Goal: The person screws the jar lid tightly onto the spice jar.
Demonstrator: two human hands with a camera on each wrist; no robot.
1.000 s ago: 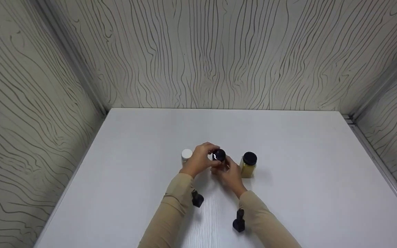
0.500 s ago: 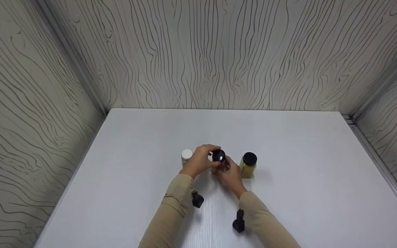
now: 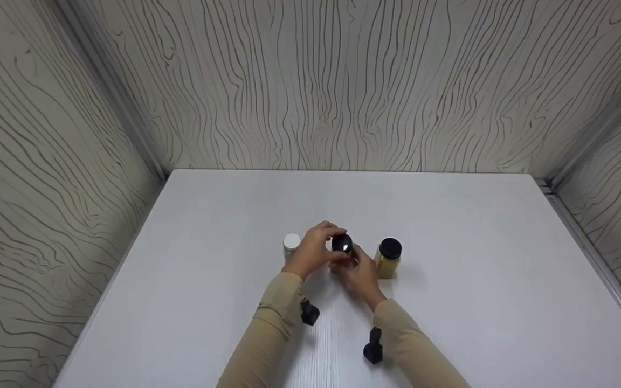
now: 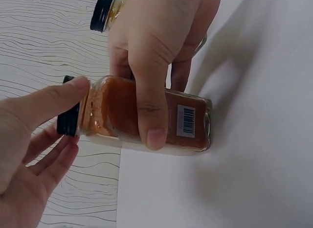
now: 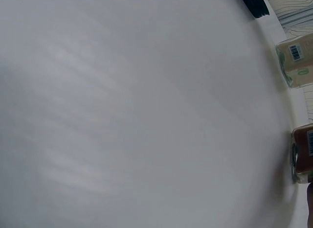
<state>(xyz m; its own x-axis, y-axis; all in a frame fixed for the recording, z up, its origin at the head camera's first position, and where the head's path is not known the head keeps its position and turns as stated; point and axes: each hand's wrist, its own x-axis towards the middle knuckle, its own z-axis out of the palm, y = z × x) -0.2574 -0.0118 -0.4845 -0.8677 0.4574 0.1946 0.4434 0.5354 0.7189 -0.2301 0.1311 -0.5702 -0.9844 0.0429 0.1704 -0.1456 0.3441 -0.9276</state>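
A glass spice jar (image 4: 117,108) of reddish-brown powder, with a black lid (image 3: 342,242) and a barcode label, stands upright near the middle of the table. My left hand (image 3: 314,250) pinches the lid between thumb and fingers. The right hand (image 3: 363,276) grips the body of the jar, its thumb lying along the glass in the left wrist view. Only the lower end of this jar shows at the edge of the right wrist view, with a fingertip beside it.
Just right of my right hand stands a black-lidded jar (image 3: 388,264) with yellowish contents. A white-lidded jar (image 3: 291,242) is partly hidden behind the left hand; a beige-filled jar (image 5: 297,64) shows in the right wrist view. The white table (image 3: 224,205) meets patterned walls.
My left fingers have shifted slightly on the lid, and the bright reflection on its top has moved. The right hand and the other jars keep their places.
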